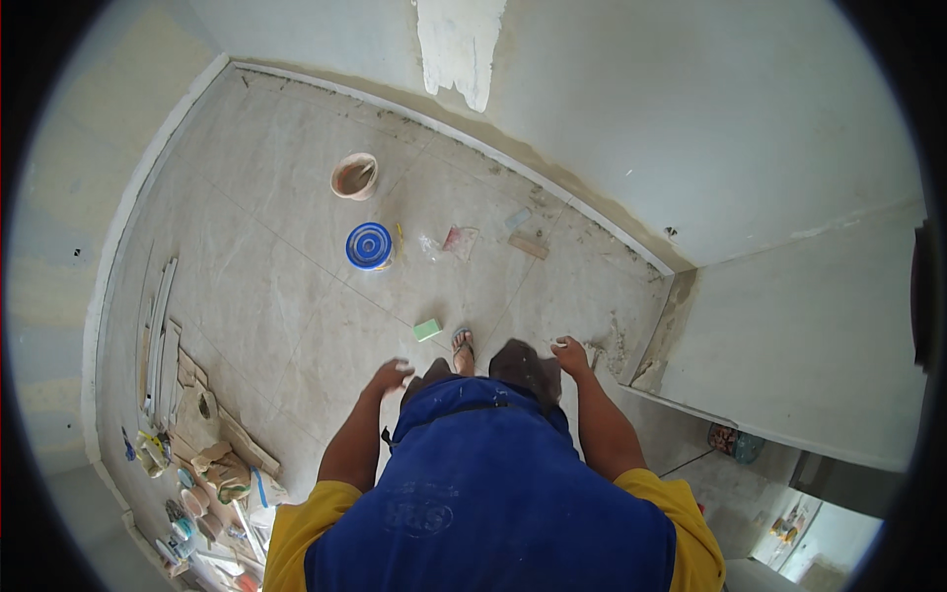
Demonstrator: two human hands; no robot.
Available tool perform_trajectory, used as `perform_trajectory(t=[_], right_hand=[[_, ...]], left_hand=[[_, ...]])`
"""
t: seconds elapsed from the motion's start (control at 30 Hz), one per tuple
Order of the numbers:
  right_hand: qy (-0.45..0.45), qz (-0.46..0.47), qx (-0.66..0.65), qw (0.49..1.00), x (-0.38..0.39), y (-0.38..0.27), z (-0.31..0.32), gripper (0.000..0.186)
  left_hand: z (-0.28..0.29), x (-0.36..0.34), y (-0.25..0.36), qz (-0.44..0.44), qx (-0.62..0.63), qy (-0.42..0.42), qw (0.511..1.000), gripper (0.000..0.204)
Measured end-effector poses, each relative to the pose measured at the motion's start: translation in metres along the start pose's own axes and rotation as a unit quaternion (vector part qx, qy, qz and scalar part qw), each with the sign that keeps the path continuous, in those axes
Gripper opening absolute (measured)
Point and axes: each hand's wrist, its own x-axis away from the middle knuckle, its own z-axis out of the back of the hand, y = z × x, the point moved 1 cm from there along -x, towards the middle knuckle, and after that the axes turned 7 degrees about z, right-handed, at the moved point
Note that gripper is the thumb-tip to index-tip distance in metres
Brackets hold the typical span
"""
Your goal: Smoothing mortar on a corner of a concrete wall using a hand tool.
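Note:
My left hand (392,376) hangs beside my left thigh, its fingers loosely apart with nothing visible in them. On the other side my right hand (569,355) is held by my right thigh. Its fingers are curled in; whether they hold a thing is hidden. A green block (427,330), like a sponge, lies on the floor ahead of my left hand, touched by neither hand. Close to it is my sandalled foot (464,342). Farther off stand a bucket with a blue lid (369,246) and an open bucket (355,178) with brownish contents and a tool inside.
A reddish sheet or bag (460,241) and a wooden piece (530,246) lie toward the far wall. At left are long white strips (158,340), cardboard (237,439) and piled tools and containers (192,503). A low wall (779,365) runs along the right.

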Motion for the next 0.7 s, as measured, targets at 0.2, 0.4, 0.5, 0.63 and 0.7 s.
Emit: perform_trajectory(t=[0.2,0.4,0.5,0.63,0.7], right_hand=[[-0.031,-0.081,0.118,0.989,-0.072,0.047,0.027,0.03],[-0.083,-0.038,0.22,0.971,-0.184,0.059,0.05,0.028],[-0.047,-0.085,0.181,0.979,-0.246,0.038,0.077,0.034],[-0.075,-0.131,0.168,0.974,-0.356,0.043,0.058,0.038],[-0.073,-0.117,0.184,0.973,-0.406,0.07,0.028,0.035]], left_hand=[[0.06,-0.056,0.206,-0.016,0.12,0.03,0.992,0.055],[0.041,-0.133,0.164,0.096,0.031,0.089,0.991,0.061],[-0.003,-0.141,0.19,0.194,-0.065,0.048,0.978,0.069],[-0.049,-0.158,0.206,0.207,-0.019,0.005,0.978,0.092],[-0.068,-0.178,0.227,0.316,-0.055,-0.033,0.947,0.102]])
